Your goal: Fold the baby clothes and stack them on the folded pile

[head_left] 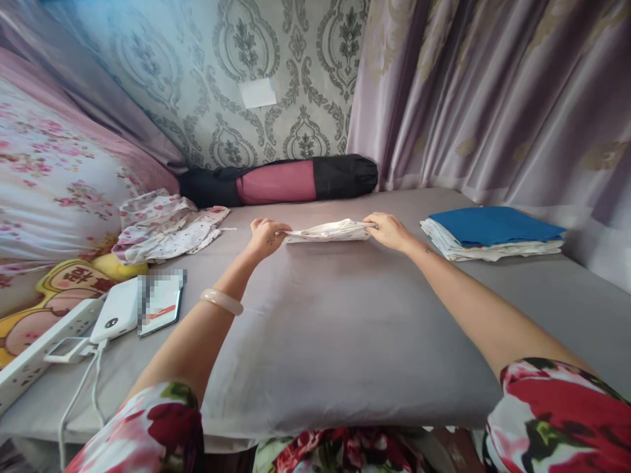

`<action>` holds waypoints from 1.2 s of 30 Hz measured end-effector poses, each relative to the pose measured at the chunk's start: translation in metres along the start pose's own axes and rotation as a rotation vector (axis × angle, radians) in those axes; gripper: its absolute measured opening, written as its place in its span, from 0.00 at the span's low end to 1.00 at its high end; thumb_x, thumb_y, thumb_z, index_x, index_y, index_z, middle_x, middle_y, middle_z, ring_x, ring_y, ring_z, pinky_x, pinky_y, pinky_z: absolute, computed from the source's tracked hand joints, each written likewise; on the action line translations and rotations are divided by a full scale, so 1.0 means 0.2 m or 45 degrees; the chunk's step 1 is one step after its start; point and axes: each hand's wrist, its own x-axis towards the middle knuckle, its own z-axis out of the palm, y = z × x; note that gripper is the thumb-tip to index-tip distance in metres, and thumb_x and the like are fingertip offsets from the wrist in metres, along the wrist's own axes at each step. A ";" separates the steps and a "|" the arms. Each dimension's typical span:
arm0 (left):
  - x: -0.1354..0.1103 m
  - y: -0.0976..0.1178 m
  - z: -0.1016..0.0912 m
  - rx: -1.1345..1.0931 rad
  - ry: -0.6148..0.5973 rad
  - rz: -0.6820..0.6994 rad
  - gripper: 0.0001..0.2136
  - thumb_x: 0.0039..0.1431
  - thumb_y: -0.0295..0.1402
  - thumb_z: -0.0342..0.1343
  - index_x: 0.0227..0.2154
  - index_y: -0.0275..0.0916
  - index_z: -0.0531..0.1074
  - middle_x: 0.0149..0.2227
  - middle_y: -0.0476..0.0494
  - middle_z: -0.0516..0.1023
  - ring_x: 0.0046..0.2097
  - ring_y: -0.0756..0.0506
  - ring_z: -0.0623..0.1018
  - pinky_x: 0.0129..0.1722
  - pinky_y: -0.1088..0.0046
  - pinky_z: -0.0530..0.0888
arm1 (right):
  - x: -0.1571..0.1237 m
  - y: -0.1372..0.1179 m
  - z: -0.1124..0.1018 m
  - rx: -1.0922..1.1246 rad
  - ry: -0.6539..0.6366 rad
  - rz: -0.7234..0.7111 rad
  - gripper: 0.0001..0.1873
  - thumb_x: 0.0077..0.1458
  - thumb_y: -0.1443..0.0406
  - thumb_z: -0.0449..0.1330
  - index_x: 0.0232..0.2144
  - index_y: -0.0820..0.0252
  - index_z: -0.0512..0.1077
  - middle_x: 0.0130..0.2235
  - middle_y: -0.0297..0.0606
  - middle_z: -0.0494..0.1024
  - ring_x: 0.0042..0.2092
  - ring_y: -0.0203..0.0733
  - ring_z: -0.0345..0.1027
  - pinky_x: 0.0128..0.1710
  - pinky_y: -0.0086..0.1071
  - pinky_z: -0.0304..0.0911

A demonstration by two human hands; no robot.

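A folded piece of white patterned cloth (pixel 328 231) is stretched between my two hands over the grey sheet (pixel 340 315). My left hand (pixel 267 236) pinches its left end, fingers closed. At the right end, my right hand (pixel 387 230) grips it in the same way. The cloth looks narrow from here, and its underside is hidden; whether it touches the sheet I cannot tell. To the right of my right hand lies a stack of folded cloths (pixel 493 233), a blue one on top and whitish ones beneath.
Crumpled patterned clothing (pixel 172 226) lies at left. Nearer are a phone (pixel 162 302), a white power bank (pixel 118 307), a power strip (pixel 46 348) with cables and a yellow cushion (pixel 64 282). A black and pink rolled bag (pixel 279 182) rests by the wall; curtains (pixel 493 85) hang at right.
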 end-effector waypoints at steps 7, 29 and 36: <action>-0.15 0.00 0.05 -0.055 -0.081 0.091 0.15 0.58 0.30 0.49 0.41 0.47 0.79 0.46 0.46 0.81 0.51 0.43 0.73 0.62 0.58 0.50 | -0.15 -0.03 0.04 -0.039 -0.121 -0.112 0.15 0.58 0.71 0.52 0.43 0.57 0.75 0.45 0.41 0.78 0.48 0.46 0.67 0.49 0.35 0.57; -0.12 0.33 0.33 -0.011 -0.307 0.060 0.22 0.66 0.42 0.42 0.60 0.41 0.61 0.64 0.36 0.62 0.67 0.36 0.57 0.64 0.47 0.48 | -0.05 -0.43 0.37 -0.069 -0.241 0.132 0.25 0.66 0.61 0.42 0.61 0.59 0.63 0.66 0.45 0.60 0.66 0.51 0.51 0.63 0.47 0.46; -0.14 0.33 0.33 -0.093 -0.652 0.127 0.31 0.67 0.48 0.32 0.68 0.36 0.43 0.71 0.32 0.41 0.71 0.38 0.40 0.66 0.48 0.43 | -0.11 -0.43 0.47 -0.055 -0.331 0.162 0.30 0.66 0.61 0.38 0.68 0.57 0.51 0.70 0.41 0.48 0.70 0.49 0.37 0.67 0.51 0.36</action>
